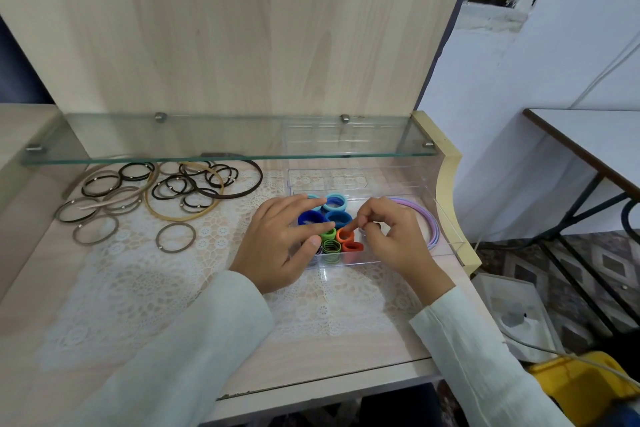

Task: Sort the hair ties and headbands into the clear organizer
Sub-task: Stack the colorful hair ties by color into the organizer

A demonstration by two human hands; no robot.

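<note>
Head view, one frame. Clear organizer (446, 239): transparent tray at about 3 o'clock on the dresser top (104, 322), resting on a white lace mat (156, 288). Its middle compartment holds coloured hair ties (337, 218) standing on edge, packed side by side: light blue and dark blue at the 12 o'clock end, green and orange (346, 236) toward 6 o'clock. Pastel headbands (431, 222), pink and lilac, curve along the 3 o'clock wall.

Left hand (280, 246): fingers spread, forefinger laid across the ties toward the green one, thumb against the near wall; it grips nothing that can be made out. Right hand (391, 236): thumb and forefinger pinched together at the orange tie; whether they hold it or only press it down cannot be told.

Unsorted stock: brown and black elastic ties (176, 185) and thin hoop bands (185, 215), loose and overlapping at 10 o'clock, well apart from the tray, partly under a glass shelf (225, 139).

Step in hand, by judgement: seating the coloured ties in their row. Sorting looks partly done. Next move probably calls for a reach to the 10 o'clock pile, lifting one tie clear of the tangle, and an empty compartment at the tray's 12 o'clock end.
</note>
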